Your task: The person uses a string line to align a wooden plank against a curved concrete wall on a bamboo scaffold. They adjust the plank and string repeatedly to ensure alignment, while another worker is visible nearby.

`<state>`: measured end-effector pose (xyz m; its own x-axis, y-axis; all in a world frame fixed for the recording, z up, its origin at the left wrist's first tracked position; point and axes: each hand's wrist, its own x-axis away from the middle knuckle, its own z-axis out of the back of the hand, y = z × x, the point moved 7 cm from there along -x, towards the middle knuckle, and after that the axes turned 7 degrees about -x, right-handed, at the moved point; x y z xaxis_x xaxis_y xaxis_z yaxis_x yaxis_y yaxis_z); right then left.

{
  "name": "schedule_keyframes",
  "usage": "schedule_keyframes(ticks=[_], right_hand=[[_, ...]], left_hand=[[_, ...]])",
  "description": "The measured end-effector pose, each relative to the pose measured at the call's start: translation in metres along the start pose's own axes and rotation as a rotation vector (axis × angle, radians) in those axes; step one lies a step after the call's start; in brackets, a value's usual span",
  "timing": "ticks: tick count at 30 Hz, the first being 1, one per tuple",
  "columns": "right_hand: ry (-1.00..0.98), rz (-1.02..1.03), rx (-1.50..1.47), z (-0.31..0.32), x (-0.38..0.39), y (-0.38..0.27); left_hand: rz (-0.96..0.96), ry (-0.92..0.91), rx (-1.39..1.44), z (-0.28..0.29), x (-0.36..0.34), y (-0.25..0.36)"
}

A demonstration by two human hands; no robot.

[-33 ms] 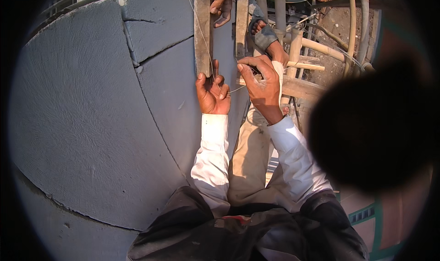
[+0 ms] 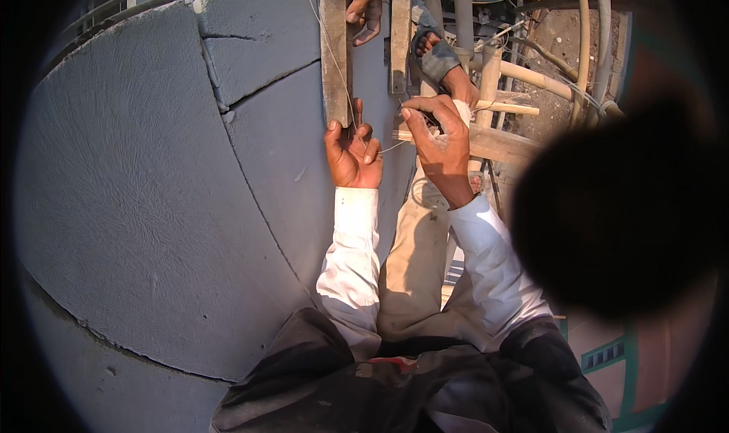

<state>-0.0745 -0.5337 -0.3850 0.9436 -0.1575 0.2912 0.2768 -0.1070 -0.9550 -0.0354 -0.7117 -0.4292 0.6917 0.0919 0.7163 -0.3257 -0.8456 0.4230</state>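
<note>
My left hand [image 2: 353, 159] is under the lower end of an upright grey wooden plank [image 2: 332, 68], palm up, its fingers curled at a thin wire [image 2: 393, 146] that runs down along the plank. To its right my right hand [image 2: 442, 148] has thumb and forefinger brought together by the wire, below a second, shorter plank [image 2: 399, 45]; exactly what lies between the fingertips is too small to make out. Another person's hand [image 2: 364, 11] is at the upper part of the longer plank.
A cracked grey plastered surface [image 2: 144, 167] fills the left. At the right are bamboo poles [image 2: 531, 80], a wooden crossboard [image 2: 505, 144] and rubbly ground [image 2: 554, 42]. Another person's sandaled foot [image 2: 439, 61] rests among the poles. A dark blurred shape [image 2: 607, 213] hides much of the right.
My right hand has shifted slightly to the right. My left hand and the other person's hand are almost where they were.
</note>
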Motion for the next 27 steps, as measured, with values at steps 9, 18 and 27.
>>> schedule_keyframes(ticks=[9,18,27], right_hand=[[0.103,-0.197,-0.159,0.050,0.035,0.007],[0.050,-0.253,-0.231,0.046,0.045,0.025],[0.066,-0.305,-0.219,0.061,0.049,0.050]], left_hand=[[0.132,0.028,-0.098,-0.001,-0.001,-0.022],[0.097,0.294,-0.167,0.013,-0.025,-0.023],[0.149,0.316,-0.470,0.035,-0.026,-0.050]])
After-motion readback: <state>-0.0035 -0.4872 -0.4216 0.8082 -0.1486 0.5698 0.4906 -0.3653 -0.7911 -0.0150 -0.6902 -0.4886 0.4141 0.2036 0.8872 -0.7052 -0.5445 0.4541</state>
